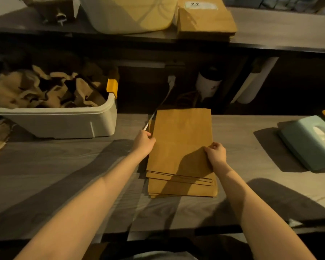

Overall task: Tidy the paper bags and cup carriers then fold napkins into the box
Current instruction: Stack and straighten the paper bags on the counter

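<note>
Dim room, grey wood-grain surface under warm light, hard shadows from my arms. Landmark is the stack of paper bags, lying flat at the middle of the surface, near edges slightly stepped. My left hand grips the stack's left edge, my right hand pinches its right edge, fingers curled on the top bag. Left of the stack: white bin full of crumpled brown cup carriers. Right of it: pale green napkin box. Behind it a white cable runs down to its far-left corner, close to my left hand. Shelf above holds another bag pile.

Risks as I judge them: lifting could snag the cable; uneven squeeze could fan the bags further or slide the lower ones off the near edge.
</note>
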Demonstrator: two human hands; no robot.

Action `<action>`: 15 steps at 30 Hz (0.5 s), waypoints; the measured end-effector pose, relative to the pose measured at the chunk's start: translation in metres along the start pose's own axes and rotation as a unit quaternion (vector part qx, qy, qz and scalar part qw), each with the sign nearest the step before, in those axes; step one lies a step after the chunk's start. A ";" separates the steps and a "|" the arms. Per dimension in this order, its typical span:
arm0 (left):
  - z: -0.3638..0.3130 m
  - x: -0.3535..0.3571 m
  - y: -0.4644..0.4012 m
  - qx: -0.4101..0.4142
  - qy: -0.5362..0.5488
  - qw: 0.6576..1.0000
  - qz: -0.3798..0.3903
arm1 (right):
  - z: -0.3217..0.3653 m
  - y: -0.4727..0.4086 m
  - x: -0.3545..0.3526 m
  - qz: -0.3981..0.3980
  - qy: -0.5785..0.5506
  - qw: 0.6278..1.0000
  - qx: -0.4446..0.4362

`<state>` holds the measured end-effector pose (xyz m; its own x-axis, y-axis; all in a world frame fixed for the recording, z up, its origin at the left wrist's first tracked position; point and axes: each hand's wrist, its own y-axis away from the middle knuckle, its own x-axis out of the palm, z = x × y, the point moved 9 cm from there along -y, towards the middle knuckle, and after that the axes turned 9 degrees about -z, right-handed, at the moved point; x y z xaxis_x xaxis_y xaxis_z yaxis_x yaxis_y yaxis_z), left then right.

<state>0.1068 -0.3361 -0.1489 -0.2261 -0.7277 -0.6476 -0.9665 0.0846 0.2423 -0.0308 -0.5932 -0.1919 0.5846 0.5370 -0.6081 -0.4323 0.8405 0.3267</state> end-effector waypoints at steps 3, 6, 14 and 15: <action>0.015 0.016 0.000 -0.059 0.022 0.997 0.044 | -0.001 -0.008 0.004 0.004 -0.019 0.999 0.046; 0.024 0.028 0.002 -0.102 0.050 0.990 0.084 | 0.003 -0.015 0.006 -0.002 0.003 0.998 0.058; 0.029 0.037 0.002 -0.193 0.155 0.961 0.125 | 0.013 -0.007 0.018 0.049 0.077 0.996 0.021; 0.028 0.036 0.004 -0.194 0.159 0.960 0.124 | 0.012 -0.006 0.019 0.055 0.084 0.995 0.021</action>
<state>0.0916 -0.3431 -0.1918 -0.3360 -0.8938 -0.2971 -0.7552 0.0671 0.6521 -0.0090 -0.5874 -0.1969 0.4110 0.6101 -0.6774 -0.4570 0.7808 0.4260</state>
